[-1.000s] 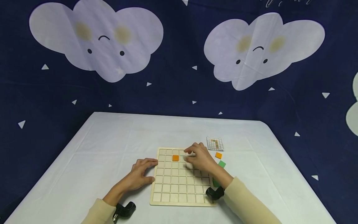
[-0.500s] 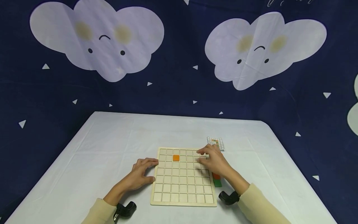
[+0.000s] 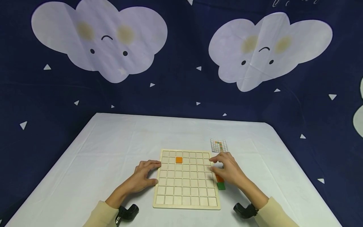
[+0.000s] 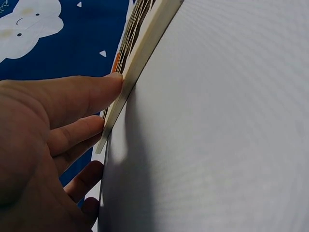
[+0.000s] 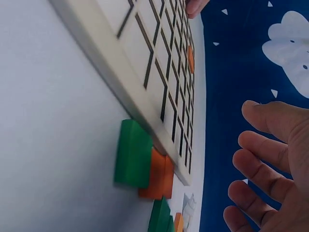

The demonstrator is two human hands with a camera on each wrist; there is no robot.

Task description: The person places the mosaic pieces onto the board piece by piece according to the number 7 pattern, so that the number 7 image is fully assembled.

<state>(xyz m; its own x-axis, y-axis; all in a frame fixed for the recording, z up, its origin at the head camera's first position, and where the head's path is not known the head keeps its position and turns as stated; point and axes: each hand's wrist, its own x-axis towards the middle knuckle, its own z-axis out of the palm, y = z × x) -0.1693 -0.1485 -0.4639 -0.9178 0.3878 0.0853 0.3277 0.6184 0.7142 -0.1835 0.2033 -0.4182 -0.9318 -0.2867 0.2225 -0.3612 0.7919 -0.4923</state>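
Technique for the right hand [image 3: 228, 167], as I judge it: pinch one loose tile by two opposite sides, keep it level, lower it flat between the dividers of one cell, and let go only once it sits square. Tiles lie tightly together, so lift cleanly to avoid dragging a neighbour.

Right hand state: thumb and forefinger spread with a plain gap, other fingers loosely bent, nothing held; hovers over the board's right edge.

Nearer the wearer than its thumb: thick orange square tile [image 3: 219, 178], then thick green square tile [image 3: 221, 186], both alongside the board. Right wrist view adds another green tile [image 5: 159, 215] and a sliver of another orange one [image 5: 178, 222], partly cut off.

Left of its fingertips: pale, wood-look square grid board [image 3: 186, 182], flat on the white-covered tabletop [image 3: 99, 157]. Farther left, one bright orange square tile [image 3: 179, 160] sits in a cell, second row from the far edge.

Across the board: left hand [image 3: 141, 176], fingers relaxed, touching the edge without gripping. Worth bracing there against sliding.

Beyond the right hand: small printed grid card [image 3: 219, 145].
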